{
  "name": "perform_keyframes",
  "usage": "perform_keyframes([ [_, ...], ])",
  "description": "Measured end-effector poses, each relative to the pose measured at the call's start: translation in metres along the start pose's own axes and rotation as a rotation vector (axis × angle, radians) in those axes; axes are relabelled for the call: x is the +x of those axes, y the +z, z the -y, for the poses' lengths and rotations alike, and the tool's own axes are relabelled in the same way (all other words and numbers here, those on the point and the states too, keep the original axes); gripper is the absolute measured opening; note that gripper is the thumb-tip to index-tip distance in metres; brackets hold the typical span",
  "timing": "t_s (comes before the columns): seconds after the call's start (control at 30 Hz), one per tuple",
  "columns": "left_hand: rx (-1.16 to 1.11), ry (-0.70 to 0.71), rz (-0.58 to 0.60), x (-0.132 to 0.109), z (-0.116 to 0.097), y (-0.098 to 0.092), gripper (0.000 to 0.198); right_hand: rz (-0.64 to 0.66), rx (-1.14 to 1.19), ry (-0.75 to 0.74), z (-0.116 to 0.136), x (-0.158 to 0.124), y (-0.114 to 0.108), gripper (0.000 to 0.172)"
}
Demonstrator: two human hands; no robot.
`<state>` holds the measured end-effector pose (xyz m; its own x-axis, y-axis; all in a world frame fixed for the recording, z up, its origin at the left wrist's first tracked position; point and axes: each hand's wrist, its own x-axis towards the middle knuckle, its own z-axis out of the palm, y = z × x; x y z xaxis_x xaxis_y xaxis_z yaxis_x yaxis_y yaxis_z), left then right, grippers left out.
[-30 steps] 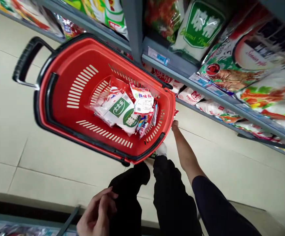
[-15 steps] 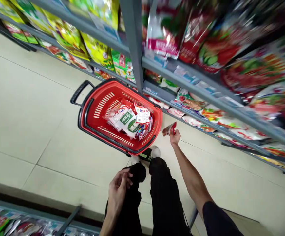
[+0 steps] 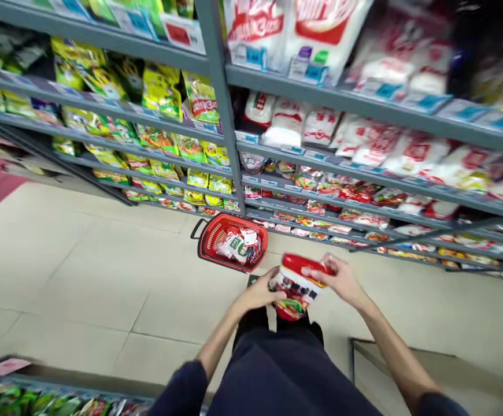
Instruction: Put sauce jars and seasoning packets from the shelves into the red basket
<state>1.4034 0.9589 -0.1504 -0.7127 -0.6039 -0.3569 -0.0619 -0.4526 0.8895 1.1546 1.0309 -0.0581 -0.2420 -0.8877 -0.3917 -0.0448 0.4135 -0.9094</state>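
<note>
A red food packet (image 3: 298, 287) with a white band and dark lettering is held between both hands, in front of my body. My left hand (image 3: 262, 290) grips its left side, with the thumb on the front. At its upper right, my right hand (image 3: 338, 279) pinches the red edge. The red shopping basket (image 3: 209, 254) stands on the floor beyond my hands, against the lower shelves, and neither hand touches it. Inside lie several packets, among them a white one with green print (image 3: 236, 245).
Tall grey shelving (image 3: 229, 110) runs across the far side, stocked with yellow bags on the left and white bags on the right. Another shelf (image 3: 60, 398) is at the lower left. A cardboard box (image 3: 390, 375) lies at the lower right.
The view has risen, so the basket looks smaller and more shelves show. My right hand has brought the packet up in front of my body, and my left hand has taken hold of it too.
</note>
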Motion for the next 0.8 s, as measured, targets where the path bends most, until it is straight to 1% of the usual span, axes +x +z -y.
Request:
perform_keyframes([
  [0.03, -0.052, -0.023, 0.058, -0.011, -0.019, 0.010, 0.081, -0.031, 0.080, -0.030, 0.027, -0.012, 0.006, 0.044],
  [0.07, -0.111, -0.055, 0.098, -0.023, -0.034, 0.019, 0.077, -0.073, 0.156, -0.086, 0.047, -0.023, 0.014, 0.043],
  [0.1, -0.179, -0.084, 0.114, -0.035, -0.046, 0.028, 0.074, -0.111, 0.243, -0.140, 0.059, -0.033, 0.022, 0.044],
  [0.13, -0.245, -0.095, 0.099, -0.045, -0.056, 0.035, 0.071, -0.131, 0.324, -0.176, 0.064, -0.043, 0.031, 0.047],
  [0.2, -0.327, -0.061, 0.009, -0.060, -0.070, 0.046, 0.066, -0.157, 0.445, -0.209, 0.059, -0.066, 0.050, 0.055],
  [0.27, -0.319, 0.027, -0.117, -0.068, -0.080, 0.052, 0.063, -0.104, 0.465, -0.165, 0.042, -0.092, 0.069, 0.061],
  [0.33, -0.279, 0.106, -0.201, -0.070, -0.089, 0.053, 0.062, -0.030, 0.446, -0.093, 0.025, -0.116, 0.086, 0.064],
  [0.4, -0.241, 0.130, -0.222, -0.069, -0.096, 0.053, 0.061, -0.008, 0.445, -0.030, 0.014, -0.131, 0.099, 0.062],
  [0.47, -0.197, 0.120, -0.217, -0.069, -0.099, 0.052, 0.060, -0.067, 0.455, -0.004, 0.009, -0.136, 0.106, 0.059],
  [0.57, -0.210, 0.108, -0.180, -0.071, -0.099, 0.052, 0.058, -0.148, 0.416, 0.021, 0.003, -0.133, 0.106, 0.054],
  [0.67, -0.317, 0.102, -0.109, -0.073, -0.093, 0.057, 0.059, -0.196, 0.342, 0.065, -0.005, -0.129, 0.094, 0.051],
  [0.73, -0.337, 0.076, -0.078, -0.073, -0.090, 0.063, 0.058, -0.188, 0.266, 0.023, -0.010, -0.128, 0.081, 0.048],
  [0.8, -0.317, 0.034, -0.076, -0.071, -0.087, 0.072, 0.056, -0.155, 0.229, -0.058, -0.014, -0.128, 0.066, 0.046],
])
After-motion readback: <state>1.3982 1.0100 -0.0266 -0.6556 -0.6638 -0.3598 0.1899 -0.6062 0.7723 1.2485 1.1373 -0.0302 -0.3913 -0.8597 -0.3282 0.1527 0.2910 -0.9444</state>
